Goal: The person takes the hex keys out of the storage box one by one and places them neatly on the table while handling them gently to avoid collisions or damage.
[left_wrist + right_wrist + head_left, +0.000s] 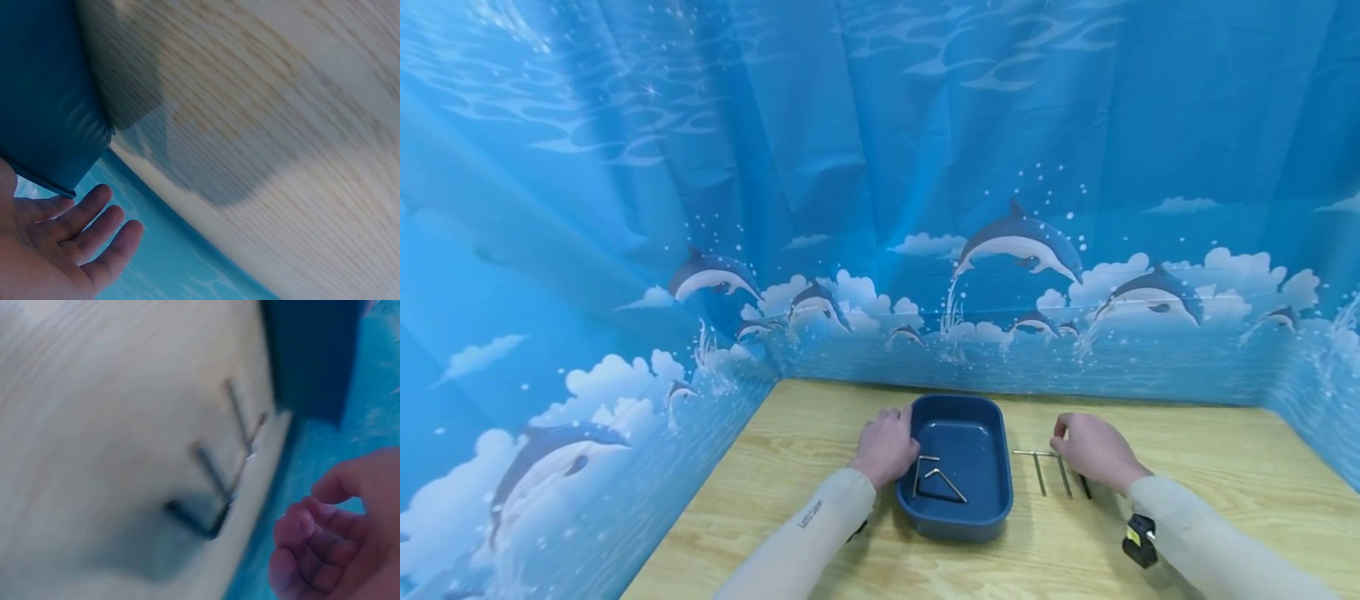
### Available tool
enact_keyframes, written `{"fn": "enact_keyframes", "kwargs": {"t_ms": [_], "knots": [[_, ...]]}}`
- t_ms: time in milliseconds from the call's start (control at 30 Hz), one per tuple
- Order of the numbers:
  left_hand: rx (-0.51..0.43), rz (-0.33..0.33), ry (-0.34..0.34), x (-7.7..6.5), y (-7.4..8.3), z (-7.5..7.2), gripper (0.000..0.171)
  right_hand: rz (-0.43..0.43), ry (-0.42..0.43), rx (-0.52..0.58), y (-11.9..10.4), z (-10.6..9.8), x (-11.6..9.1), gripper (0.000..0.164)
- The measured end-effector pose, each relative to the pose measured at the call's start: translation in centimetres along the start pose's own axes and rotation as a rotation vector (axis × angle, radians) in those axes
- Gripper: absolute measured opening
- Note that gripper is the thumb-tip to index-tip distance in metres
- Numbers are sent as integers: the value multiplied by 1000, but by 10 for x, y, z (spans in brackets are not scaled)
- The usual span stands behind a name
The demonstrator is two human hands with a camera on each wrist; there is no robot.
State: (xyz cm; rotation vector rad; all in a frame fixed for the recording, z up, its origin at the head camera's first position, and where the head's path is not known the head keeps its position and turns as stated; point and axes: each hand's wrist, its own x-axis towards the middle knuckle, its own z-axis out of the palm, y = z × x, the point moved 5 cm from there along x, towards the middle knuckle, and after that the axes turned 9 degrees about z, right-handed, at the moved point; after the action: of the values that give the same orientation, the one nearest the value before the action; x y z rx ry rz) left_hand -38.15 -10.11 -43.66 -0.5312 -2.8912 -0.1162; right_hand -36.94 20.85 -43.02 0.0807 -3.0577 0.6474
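Observation:
My left hand point(888, 446) rests at the left rim of a dark blue rectangular bin point(955, 530). In the left wrist view its fingers point(112, 228) are spread and fairly straight, touching the rim. Inside the bin lie several L-shaped hex keys, among them a silver hex key point(950, 485) and a black hex key point(942, 497). My right hand point(1093, 450) hovers over more hex keys on the table, a silver hex key point(1040, 475), another silver hex key point(1064, 479) and a black hex key point(187, 519). Its fingers are loosely bent, with nothing visible between thumb and fingertips.
The light wood-grain table point(820, 417) is bordered at the back and left by a blue curtain point(865, 208) printed with dolphins. A dark strapped device point(1140, 540) sits at the right wrist. The bin stands left of the loose hex keys.

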Motion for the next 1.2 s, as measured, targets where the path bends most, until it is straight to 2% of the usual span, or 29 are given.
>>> {"fn": "enact_keyframes", "kwargs": {"t_ms": [267,567,767,967,1200], "knots": [[0,-8,-2,0,0,1,49,-67,-21,-11,-53,-14,-4,13],[-8,-14,4,0,-1,2,49,-155,-65,18,-104,-16,-5,16],[-14,-12,3,0,0,2,49,-180,-136,24,-132,-8,-2,15],[-11,-17,-4,1,0,2,51,-200,-232,-22,-154,4,3,17],[4,-21,6,1,0,3,50,-230,-344,-73,-166,25,13,30]]}}
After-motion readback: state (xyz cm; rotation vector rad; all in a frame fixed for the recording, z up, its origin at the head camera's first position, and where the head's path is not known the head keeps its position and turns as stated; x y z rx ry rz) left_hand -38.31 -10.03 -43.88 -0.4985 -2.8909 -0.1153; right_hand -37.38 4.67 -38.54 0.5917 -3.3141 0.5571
